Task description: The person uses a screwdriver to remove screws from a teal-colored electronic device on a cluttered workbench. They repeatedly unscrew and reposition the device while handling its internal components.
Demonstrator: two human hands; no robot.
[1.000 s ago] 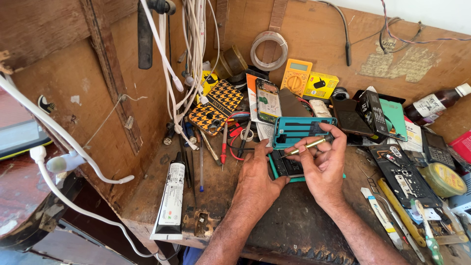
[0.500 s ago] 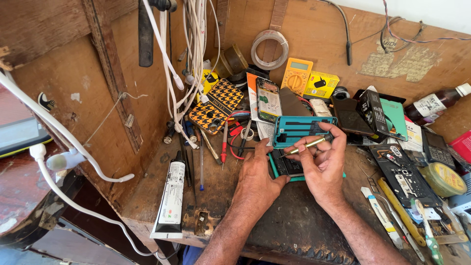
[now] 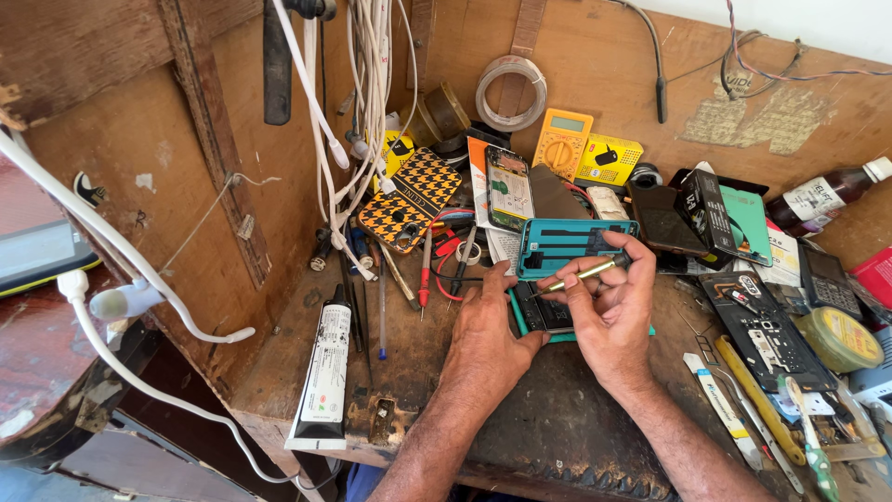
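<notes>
Hands: right hand (image 3: 609, 311) grips yellow screwdriver (image 3: 581, 275); left hand (image 3: 483, 325) rests open, steadying phone (image 3: 544, 311).
Change: nothing moved since before; screw work continues.

bright, even daylight; soft shadows, sharp focus, mild wide-angle bending at the edges.

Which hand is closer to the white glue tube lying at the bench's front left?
Left. The left hand rests on the opened phone, just right of the white glue tube; the right hand, holding a screwdriver, is farther right.
</notes>
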